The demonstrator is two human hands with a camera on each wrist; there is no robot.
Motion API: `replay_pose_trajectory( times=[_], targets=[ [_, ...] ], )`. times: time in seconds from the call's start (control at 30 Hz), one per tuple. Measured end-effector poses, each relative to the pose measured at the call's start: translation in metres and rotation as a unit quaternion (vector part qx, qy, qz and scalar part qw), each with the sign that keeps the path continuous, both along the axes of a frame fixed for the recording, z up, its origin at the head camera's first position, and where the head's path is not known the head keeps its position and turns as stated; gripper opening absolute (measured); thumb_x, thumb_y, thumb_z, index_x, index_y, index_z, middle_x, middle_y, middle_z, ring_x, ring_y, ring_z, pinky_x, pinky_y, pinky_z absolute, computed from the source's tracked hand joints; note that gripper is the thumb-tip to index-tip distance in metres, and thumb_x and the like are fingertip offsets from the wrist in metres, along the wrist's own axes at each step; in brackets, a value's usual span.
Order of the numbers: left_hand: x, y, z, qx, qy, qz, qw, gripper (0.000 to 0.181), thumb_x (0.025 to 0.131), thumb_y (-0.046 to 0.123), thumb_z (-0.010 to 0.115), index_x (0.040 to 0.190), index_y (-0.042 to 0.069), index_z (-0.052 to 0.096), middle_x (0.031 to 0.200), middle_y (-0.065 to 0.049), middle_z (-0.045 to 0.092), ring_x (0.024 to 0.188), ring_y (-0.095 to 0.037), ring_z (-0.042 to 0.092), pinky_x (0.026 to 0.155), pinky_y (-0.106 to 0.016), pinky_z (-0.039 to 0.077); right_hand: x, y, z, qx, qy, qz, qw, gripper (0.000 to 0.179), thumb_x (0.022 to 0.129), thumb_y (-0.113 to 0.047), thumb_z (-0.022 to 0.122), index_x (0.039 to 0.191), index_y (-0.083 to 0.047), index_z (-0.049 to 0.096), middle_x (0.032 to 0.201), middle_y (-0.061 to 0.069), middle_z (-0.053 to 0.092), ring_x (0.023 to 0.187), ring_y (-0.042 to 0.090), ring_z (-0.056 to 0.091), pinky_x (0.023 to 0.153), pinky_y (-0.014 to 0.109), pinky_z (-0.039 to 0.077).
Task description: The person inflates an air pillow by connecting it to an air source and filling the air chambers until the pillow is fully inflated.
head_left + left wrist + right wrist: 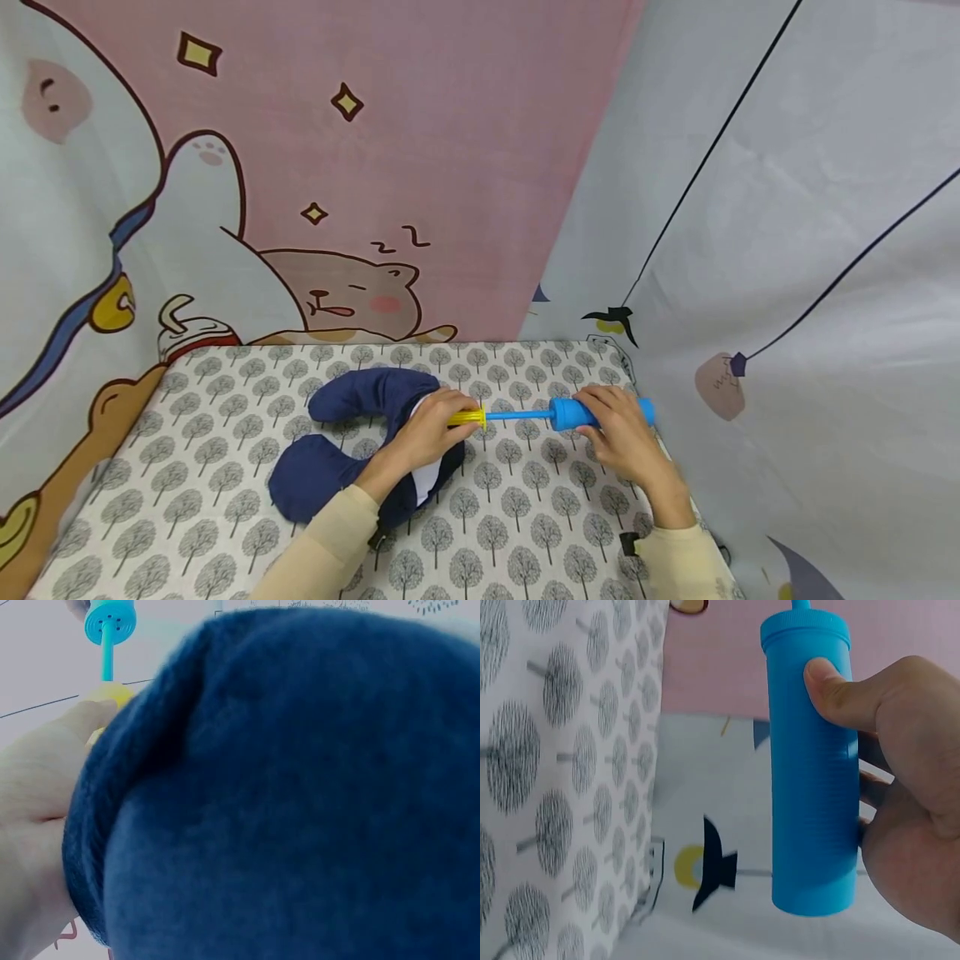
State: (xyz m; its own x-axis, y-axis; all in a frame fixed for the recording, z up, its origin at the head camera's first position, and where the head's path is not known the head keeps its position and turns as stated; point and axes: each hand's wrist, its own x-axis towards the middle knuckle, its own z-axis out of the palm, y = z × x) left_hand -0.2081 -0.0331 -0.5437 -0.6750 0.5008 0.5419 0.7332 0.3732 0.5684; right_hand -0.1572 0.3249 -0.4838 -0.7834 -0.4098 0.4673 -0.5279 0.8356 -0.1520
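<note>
"Blue hand pump [564, 414], head view?"
"Over the tree-print table [491, 567]; left grip [427, 429] curls round its handle [474, 417], right grip [624, 433] its barrel [570, 414]."
"Left wrist?"
"Navy neck pillow [300, 795] fills most."
"Right wrist?"
"Thumb [836, 697] and fingers [874, 787] clasp the barrel."

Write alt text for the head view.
A person's left grip holds a yellow pump handle; the right grip holds the blue barrel, blue rod showing between. A navy U-shaped pillow lies under the left forearm on tree-print cloth.
</note>
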Motion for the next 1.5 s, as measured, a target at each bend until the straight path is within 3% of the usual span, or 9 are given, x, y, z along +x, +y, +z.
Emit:
replay_pose_trajectory(
  times=[0.13,0.4,0.67,0.87,1.1,1.33,1.5],
  targets=[
    [-0.001,0.000,-0.002,0.007,0.010,-0.003,0.9999,0.014,0.106,0.022,0.082,0.117,0.014,0.082,0.110,-0.003,0.082,0.094,-0.016,0.067,0.082,-0.032,0.057,-0.002,-0.015,-0.001,0.006,0.016,0.015,0.9997,0.054,0.085,-0.007,0.097,0.134,0.002,0.077,0.133,0.022,0.078,0.124,0.045,0.069,0.110,0.069,0.052],
    [-0.007,0.001,-0.012,-0.013,0.024,0.022,0.9994,0.017,0.102,0.020,0.086,0.118,0.016,0.082,0.112,0.001,0.083,0.099,-0.016,0.071,0.088,-0.035,0.060,-0.006,-0.046,0.000,0.020,0.024,0.037,0.9988,0.050,0.088,-0.013,0.096,0.132,0.002,0.077,0.130,0.019,0.079,0.121,0.041,0.070,0.108,0.063,0.053],
    [-0.006,0.001,-0.009,-0.007,0.013,0.022,0.9997,0.015,0.102,0.020,0.086,0.116,0.016,0.082,0.108,0.001,0.082,0.092,-0.013,0.065,0.085,-0.035,0.057,-0.009,-0.078,-0.002,0.033,0.032,0.042,0.9981,0.053,0.085,-0.015,0.099,0.132,-0.001,0.078,0.129,0.015,0.080,0.121,0.038,0.071,0.106,0.059,0.055],
    [-0.006,0.000,-0.007,-0.022,0.015,0.022,0.9994,0.019,0.102,0.022,0.086,0.120,0.015,0.083,0.113,-0.002,0.083,0.098,-0.017,0.071,0.088,-0.039,0.060,-0.010,-0.091,-0.002,0.041,0.024,0.048,0.9977,0.054,0.087,-0.018,0.098,0.134,0.000,0.077,0.130,0.015,0.079,0.121,0.037,0.071,0.109,0.058,0.055],
    [-0.007,-0.003,-0.002,-0.033,0.017,0.028,0.9989,0.019,0.103,0.022,0.085,0.120,0.015,0.083,0.111,-0.001,0.082,0.098,-0.018,0.071,0.090,-0.040,0.061,-0.007,-0.061,0.004,0.022,-0.019,0.018,0.9994,0.052,0.091,-0.015,0.095,0.137,-0.001,0.075,0.135,0.018,0.076,0.127,0.042,0.070,0.114,0.064,0.054],
    [-0.006,-0.006,0.003,-0.035,0.020,0.026,0.9989,0.018,0.103,0.022,0.085,0.119,0.016,0.083,0.109,0.001,0.082,0.098,-0.015,0.070,0.089,-0.037,0.060,-0.001,-0.005,0.005,-0.005,-0.017,-0.008,0.9998,0.054,0.088,-0.005,0.094,0.137,0.002,0.074,0.137,0.024,0.074,0.129,0.050,0.067,0.112,0.071,0.051],
    [-0.006,-0.005,0.000,-0.016,0.018,0.015,0.9996,0.016,0.102,0.020,0.085,0.117,0.016,0.082,0.108,0.001,0.081,0.095,-0.014,0.068,0.085,-0.035,0.059,0.002,0.007,0.005,-0.008,-0.023,-0.008,0.9997,0.054,0.089,-0.004,0.093,0.139,0.002,0.073,0.139,0.024,0.074,0.131,0.050,0.066,0.111,0.071,0.050]
  ],
)
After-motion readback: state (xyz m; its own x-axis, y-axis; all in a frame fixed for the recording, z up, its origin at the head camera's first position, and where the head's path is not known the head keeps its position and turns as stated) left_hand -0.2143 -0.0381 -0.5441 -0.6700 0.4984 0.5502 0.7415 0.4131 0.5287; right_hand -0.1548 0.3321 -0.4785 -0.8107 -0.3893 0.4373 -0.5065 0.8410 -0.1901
